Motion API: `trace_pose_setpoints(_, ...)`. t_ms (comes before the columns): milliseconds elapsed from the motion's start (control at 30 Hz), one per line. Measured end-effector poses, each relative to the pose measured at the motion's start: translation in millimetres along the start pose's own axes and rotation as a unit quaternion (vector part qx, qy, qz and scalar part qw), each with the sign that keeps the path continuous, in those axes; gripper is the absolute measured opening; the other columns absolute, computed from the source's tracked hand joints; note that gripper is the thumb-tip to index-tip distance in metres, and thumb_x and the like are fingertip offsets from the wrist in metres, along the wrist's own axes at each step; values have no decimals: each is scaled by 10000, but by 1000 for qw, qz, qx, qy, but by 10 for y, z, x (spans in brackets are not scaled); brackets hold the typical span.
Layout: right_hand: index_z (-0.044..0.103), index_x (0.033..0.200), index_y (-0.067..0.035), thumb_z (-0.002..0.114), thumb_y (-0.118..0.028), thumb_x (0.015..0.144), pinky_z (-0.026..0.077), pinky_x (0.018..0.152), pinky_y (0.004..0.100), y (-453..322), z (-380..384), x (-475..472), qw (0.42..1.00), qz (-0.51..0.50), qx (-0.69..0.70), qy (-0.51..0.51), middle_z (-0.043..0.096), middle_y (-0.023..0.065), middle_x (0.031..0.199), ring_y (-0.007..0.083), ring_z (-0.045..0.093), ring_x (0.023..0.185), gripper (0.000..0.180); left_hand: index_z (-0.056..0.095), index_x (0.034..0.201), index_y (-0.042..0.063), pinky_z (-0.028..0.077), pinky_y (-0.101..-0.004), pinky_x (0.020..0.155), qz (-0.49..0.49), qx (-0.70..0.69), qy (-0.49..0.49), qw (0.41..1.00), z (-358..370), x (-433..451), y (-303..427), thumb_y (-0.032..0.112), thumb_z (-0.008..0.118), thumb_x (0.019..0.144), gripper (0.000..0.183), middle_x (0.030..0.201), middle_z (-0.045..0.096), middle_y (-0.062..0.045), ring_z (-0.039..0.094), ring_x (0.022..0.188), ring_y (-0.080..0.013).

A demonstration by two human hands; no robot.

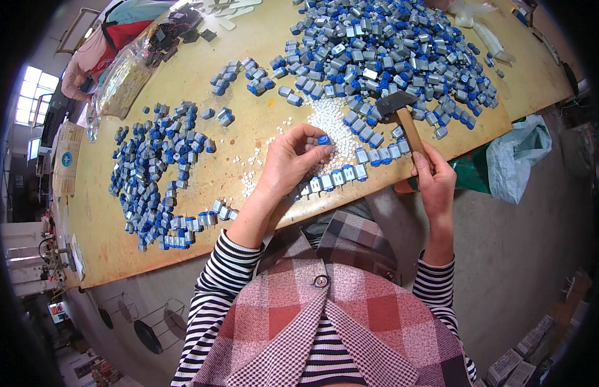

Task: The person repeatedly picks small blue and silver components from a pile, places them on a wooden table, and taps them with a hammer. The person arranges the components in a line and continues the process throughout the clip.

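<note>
My left hand [297,157] holds a small electric motor with a blue end cap [323,140] between thumb and fingers; most of its body is hidden by the hand. Below that hand lies a heap of tiny white plastic parts [331,118]. In my right hand [434,176] is the wooden handle of a hammer [409,130], its dark metal head [395,102] raised at the edge of the motor pile. A row of motors [338,178], shafts pointing towards me, lines the near table edge between my hands.
A large pile of motors [372,48] covers the far side of the table [251,126]. Another group of motors [152,169] lies at left. A bag of pale parts [122,87] is near another person [84,63]. A green and white sack [517,159] hangs beyond the right edge.
</note>
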State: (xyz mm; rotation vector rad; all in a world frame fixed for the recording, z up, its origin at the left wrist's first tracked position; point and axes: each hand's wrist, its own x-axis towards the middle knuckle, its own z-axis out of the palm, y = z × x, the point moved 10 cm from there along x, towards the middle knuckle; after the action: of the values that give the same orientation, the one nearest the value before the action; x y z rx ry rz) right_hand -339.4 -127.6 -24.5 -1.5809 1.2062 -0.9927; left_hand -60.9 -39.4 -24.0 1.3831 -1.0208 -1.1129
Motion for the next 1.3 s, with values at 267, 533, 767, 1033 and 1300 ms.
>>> trace_pose_setpoints(267, 685, 1272, 8, 645, -109, 1005, 357, 500, 221, -28, 2, 0, 1000, -3, -5, -4, 573, -55, 718, 20, 455, 576, 294, 666, 1098, 30, 520, -202, 703, 3, 81, 33, 996, -22, -22, -2, 41, 765, 914, 210, 893, 708, 15, 640, 794, -37)
trace_pose_setpoints(533, 672, 1303, -3, 637, -136, 1013, 373, 483, 220, 66, 14, 4, 999, 32, 17, -16, 574, -41, 694, 32, 473, 551, 321, 680, 1038, 23, 501, -213, 641, 36, 142, 63, 987, -14, -44, 76, 57, 804, 862, 218, 788, 703, 9, 600, 695, -32)
trace_pose_setpoints(767, 662, 1316, -4, 647, -188, 1005, 511, 574, 267, -312, -51, -117, 993, 9, -119, -16, 689, 61, 711, 100, 667, 642, 361, 691, 1020, 30, 513, -217, 650, 71, 202, 52, 975, 19, -35, 71, 66, 806, 857, 203, 812, 706, 11, 634, 719, -35)
trace_pose_setpoints(1033, 676, 1305, -44, 706, 16, 908, 562, 734, 337, -1443, 36, -684, 946, -219, -240, -15, 743, 142, 950, 226, 727, 819, 403, 720, 971, 41, 520, -273, 628, 87, 259, 91, 958, 20, -89, 196, 137, 839, 796, 232, 760, 699, -59, 654, 670, -108)
trace_pose_setpoints(1300, 664, 1313, -30, 678, 19, 923, 565, 728, 346, -1501, 260, -702, 944, -220, -241, -46, 742, 157, 939, 258, 740, 817, 393, 728, 937, 92, 552, -393, 689, 90, 246, 98, 960, -10, -121, 197, 172, 789, 780, 187, 839, 715, -113, 707, 767, -282)
